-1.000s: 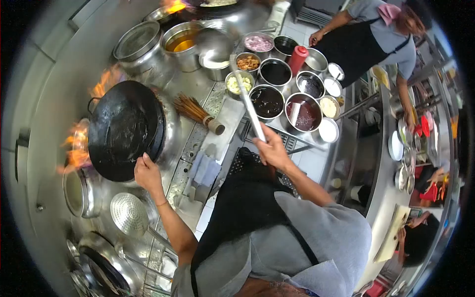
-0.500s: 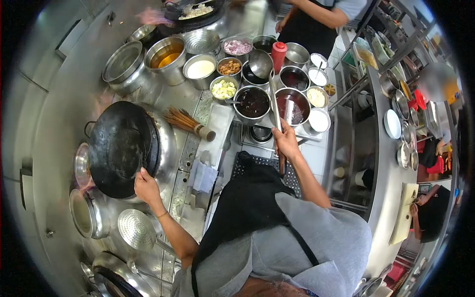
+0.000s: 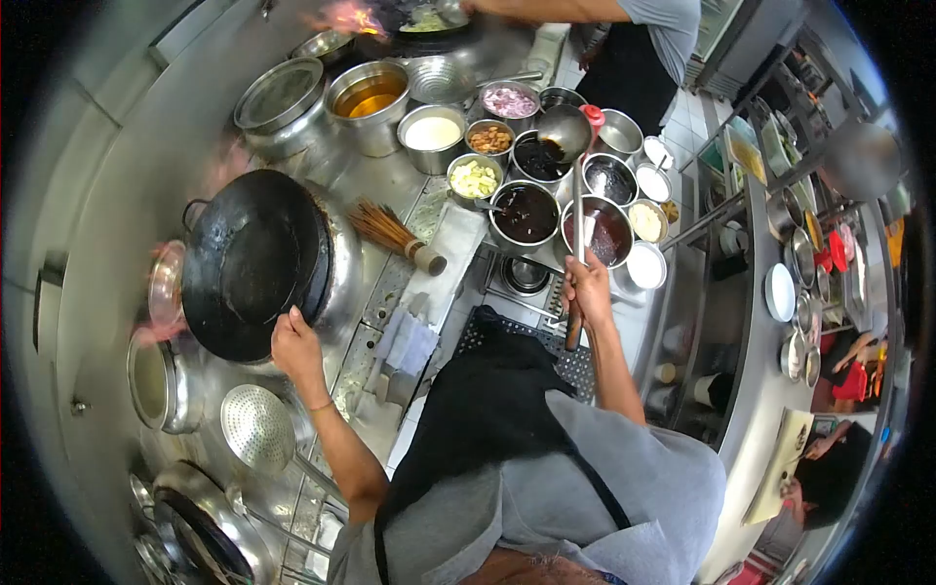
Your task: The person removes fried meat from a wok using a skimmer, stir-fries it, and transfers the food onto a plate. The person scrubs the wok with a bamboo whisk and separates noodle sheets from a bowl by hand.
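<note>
A blackened wok (image 3: pixel 255 263) sits on the left burner, and my left hand (image 3: pixel 297 346) is closed at its near right edge. My fingers hide the part of the rim they grip. In my right hand (image 3: pixel 588 290) is the long handle of a ladle (image 3: pixel 565 133), held near its wooden end. The ladle's bowl hangs above the far sauce pots, partly covering a pot of dark sauce (image 3: pixel 542 158) and a red squeeze bottle (image 3: pixel 593 115). Closer to me are another dark sauce pot (image 3: pixel 526 213) and a pot of reddish sauce (image 3: pixel 597 230).
A bamboo brush (image 3: pixel 395 234) lies right of the wok. Beyond it stand pots of yellow oil (image 3: pixel 369 96) and white liquid (image 3: pixel 432 132). A perforated skimmer (image 3: pixel 257 426) lies near my left forearm. Flames (image 3: pixel 349 18) rise by the far wok, where a co-worker's arm (image 3: pixel 546 8) reaches.
The view has shifted, so the pots appear further right. The ladle's bowl has moved slightly right, now overlapping the red bottle. My left hand stays at the wok. The co-worker's arm now extends over the far wok.
</note>
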Demonstrator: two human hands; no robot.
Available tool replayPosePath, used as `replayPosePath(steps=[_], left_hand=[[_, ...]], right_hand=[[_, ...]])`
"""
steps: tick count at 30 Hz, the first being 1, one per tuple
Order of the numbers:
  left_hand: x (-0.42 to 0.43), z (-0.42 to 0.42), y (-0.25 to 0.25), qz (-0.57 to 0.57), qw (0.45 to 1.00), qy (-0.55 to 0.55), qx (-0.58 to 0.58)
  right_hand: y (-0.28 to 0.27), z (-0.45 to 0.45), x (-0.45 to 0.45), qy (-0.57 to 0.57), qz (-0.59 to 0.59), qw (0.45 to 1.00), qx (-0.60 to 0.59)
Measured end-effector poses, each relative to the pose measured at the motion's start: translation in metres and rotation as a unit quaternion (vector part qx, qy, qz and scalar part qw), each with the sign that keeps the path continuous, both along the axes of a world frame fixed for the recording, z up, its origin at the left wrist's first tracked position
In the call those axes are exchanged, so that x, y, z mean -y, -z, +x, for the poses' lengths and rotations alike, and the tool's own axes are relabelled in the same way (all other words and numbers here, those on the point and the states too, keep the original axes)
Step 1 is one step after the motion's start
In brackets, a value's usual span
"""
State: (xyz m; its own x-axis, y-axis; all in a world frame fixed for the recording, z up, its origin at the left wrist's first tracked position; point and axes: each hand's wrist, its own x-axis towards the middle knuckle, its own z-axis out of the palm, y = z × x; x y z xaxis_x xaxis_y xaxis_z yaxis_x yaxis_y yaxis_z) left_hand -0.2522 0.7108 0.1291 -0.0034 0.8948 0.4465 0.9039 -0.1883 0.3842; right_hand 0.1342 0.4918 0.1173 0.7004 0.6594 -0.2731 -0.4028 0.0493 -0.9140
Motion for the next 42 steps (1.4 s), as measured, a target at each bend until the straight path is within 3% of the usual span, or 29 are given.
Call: replayPosePath(steps=[5, 7, 9, 15, 19, 23, 27, 31, 36, 39, 41, 42], left_hand=[[-0.003, 0.000, 0.006, 0.070, 0.997, 0.011, 0.010], [-0.001, 0.003, 0.004, 0.045, 0.999, 0.010, 0.029], [-0.006, 0.001, 0.017, 0.175, 0.982, 0.054, 0.044], [0.013, -0.005, 0.010, 0.079, 0.988, 0.070, 0.116], [0.018, -0.007, 0.007, 0.059, 0.986, 0.082, 0.134], [0.019, -0.010, 0.011, 0.056, 0.988, 0.077, 0.125], [0.019, -0.008, 0.011, 0.046, 0.990, 0.060, 0.122], [0.018, -0.008, 0.015, 0.045, 0.987, 0.063, 0.138], [0.021, -0.006, 0.016, 0.058, 0.985, 0.059, 0.154], [0.019, -0.006, 0.013, 0.049, 0.986, 0.053, 0.148], [0.021, -0.007, 0.012, 0.039, 0.987, 0.057, 0.143], [0.021, -0.008, 0.013, 0.044, 0.987, 0.059, 0.144]], right_hand=[[-0.033, -0.006, 0.006, 0.001, 0.045, 0.998, -0.041], [-0.044, -0.012, 0.008, -0.027, 0.036, 0.997, -0.058], [-0.063, -0.032, 0.002, -0.061, 0.030, 0.996, -0.063], [-0.080, -0.081, -0.040, -0.268, 0.027, 0.960, -0.071], [-0.086, -0.117, -0.105, -0.423, 0.022, 0.905, -0.020], [-0.053, -0.172, -0.187, -0.421, -0.003, 0.894, 0.156], [-0.034, -0.230, -0.228, -0.465, -0.047, 0.835, 0.290], [-0.051, -0.234, -0.232, -0.562, -0.058, 0.818, 0.107], [-0.032, -0.257, -0.228, -0.462, -0.016, 0.819, 0.340], [-0.023, -0.251, -0.236, -0.476, -0.024, 0.797, 0.372], [-0.030, -0.232, -0.240, -0.543, -0.053, 0.804, 0.237], [-0.037, -0.228, -0.231, -0.538, -0.044, 0.791, 0.288]])
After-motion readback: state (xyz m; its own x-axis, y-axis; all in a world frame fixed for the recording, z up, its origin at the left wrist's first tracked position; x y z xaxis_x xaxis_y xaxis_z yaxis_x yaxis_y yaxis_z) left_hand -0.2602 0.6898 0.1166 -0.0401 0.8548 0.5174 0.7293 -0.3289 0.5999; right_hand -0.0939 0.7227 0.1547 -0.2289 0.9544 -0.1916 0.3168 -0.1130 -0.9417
